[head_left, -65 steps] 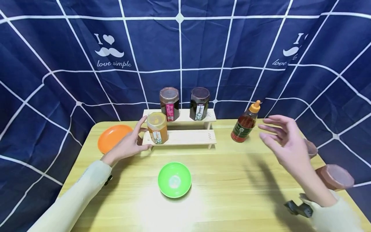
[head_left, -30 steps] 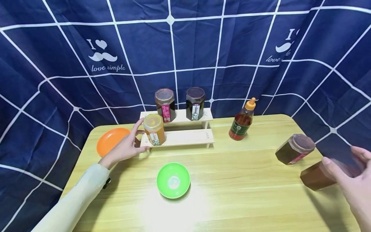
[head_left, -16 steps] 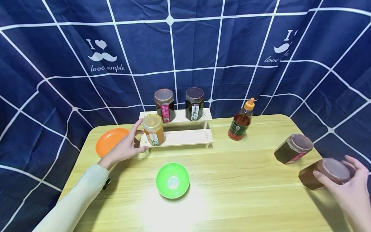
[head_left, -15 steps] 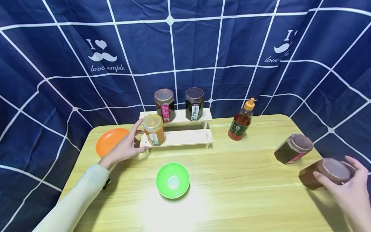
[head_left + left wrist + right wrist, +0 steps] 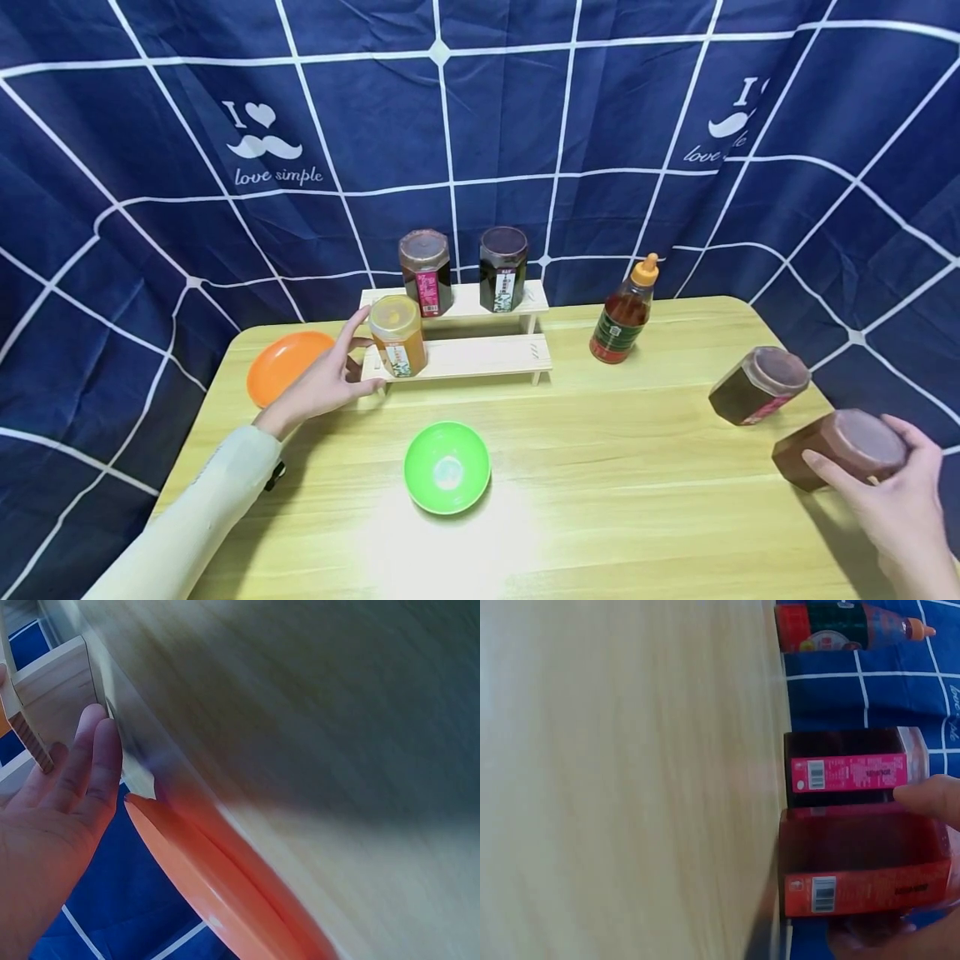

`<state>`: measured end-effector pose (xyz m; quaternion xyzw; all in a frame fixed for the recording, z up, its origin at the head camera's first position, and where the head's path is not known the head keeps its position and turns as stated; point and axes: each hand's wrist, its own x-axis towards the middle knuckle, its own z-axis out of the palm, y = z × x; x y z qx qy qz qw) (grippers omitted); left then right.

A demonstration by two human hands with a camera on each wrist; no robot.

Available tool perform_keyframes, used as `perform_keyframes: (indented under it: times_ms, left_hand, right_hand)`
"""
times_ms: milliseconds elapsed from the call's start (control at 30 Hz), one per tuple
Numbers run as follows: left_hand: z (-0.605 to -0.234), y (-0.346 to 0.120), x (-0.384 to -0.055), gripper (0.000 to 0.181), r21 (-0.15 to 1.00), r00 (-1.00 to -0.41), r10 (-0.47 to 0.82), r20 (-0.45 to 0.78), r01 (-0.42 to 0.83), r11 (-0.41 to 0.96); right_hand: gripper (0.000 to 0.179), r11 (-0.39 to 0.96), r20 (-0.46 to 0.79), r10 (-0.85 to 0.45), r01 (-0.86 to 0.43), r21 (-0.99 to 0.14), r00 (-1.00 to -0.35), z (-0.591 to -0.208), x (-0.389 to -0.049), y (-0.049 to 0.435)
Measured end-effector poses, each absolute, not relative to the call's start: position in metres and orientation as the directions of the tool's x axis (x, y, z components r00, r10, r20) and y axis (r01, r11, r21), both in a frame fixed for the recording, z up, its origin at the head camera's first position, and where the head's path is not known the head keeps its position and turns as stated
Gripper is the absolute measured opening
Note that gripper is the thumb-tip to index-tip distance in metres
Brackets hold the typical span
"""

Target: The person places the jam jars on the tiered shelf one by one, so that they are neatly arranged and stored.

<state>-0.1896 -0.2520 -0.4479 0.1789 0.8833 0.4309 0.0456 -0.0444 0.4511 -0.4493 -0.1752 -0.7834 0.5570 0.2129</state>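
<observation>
My left hand [image 5: 330, 379] is at the left end of the two-step wooden shelf [image 5: 480, 357], beside an amber hexagonal jar [image 5: 399, 342] on the lower step. In the left wrist view its fingers [image 5: 107, 750] extend loosely by the shelf's side board. At the table's right edge, my right hand [image 5: 892, 492] grips a reddish-brown hexagonal jar [image 5: 825, 454] around its upper part, thumb on the near side and fingers on the far side. The right wrist view shows this jar with an orange-red label [image 5: 866, 889]. A dark jar with a pink label [image 5: 759, 385] stands just behind it.
Two dark jars, one pink-labelled [image 5: 426, 275] and one white-labelled [image 5: 504, 271], stand on the upper step. A squeeze bottle [image 5: 622, 325] with an orange cap stands right of the shelf. An orange plate [image 5: 281, 367] lies left, a green bowl [image 5: 447, 467] in front.
My right hand has come from near the squeeze bottle to the reddish-brown jar at the right edge, and its fingers have closed in around it. My left hand has stayed by the shelf.
</observation>
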Motion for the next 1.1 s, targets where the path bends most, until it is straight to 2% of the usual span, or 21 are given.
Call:
perform_keyframes:
  times_ms: [67, 200, 433, 633, 900, 1033, 1100]
  left_hand:
    - [-0.447, -0.252, -0.189, 0.118, 0.777, -0.931, 0.356, 0.076, 0.279, 0.564]
    - [-0.448, -0.252, -0.189, 0.118, 0.775, -0.933, 0.351, 0.075, 0.276, 0.569]
    - [-0.448, -0.252, -0.189, 0.118, 0.776, -0.933, 0.352, 0.080, 0.280, 0.565]
    - [-0.448, -0.251, -0.190, 0.118, 0.772, -0.934, 0.349, 0.081, 0.280, 0.570]
    - [-0.447, -0.250, -0.190, 0.120, 0.776, -0.934, 0.351, 0.070, 0.272, 0.569]
    - [-0.447, -0.250, -0.190, 0.120, 0.776, -0.936, 0.347, 0.064, 0.266, 0.572]
    - [-0.447, -0.251, -0.190, 0.120, 0.774, -0.936, 0.346, 0.064, 0.266, 0.574]
  right_hand:
    - [0.097, 0.290, 0.117, 0.545, 0.055, -0.955, -0.830, -0.449, -0.045, 0.448]
    - [0.097, 0.191, 0.110, 0.576, 0.003, -0.982, -0.810, -0.450, -0.047, 0.444]
    - [0.095, 0.314, 0.125, 0.605, 0.091, -0.945, -0.787, -0.448, -0.046, 0.445]
    - [0.092, 0.275, 0.122, 0.562, 0.046, -0.960, -0.818, -0.447, -0.044, 0.446]
    - [0.088, 0.401, 0.145, 0.538, 0.101, -0.911, -0.831, -0.444, -0.040, 0.445]
    - [0.086, 0.359, 0.149, 0.552, 0.073, -0.931, -0.820, -0.440, -0.042, 0.440]
    - [0.086, 0.289, 0.143, 0.564, 0.032, -0.957, -0.813, -0.437, -0.043, 0.436]
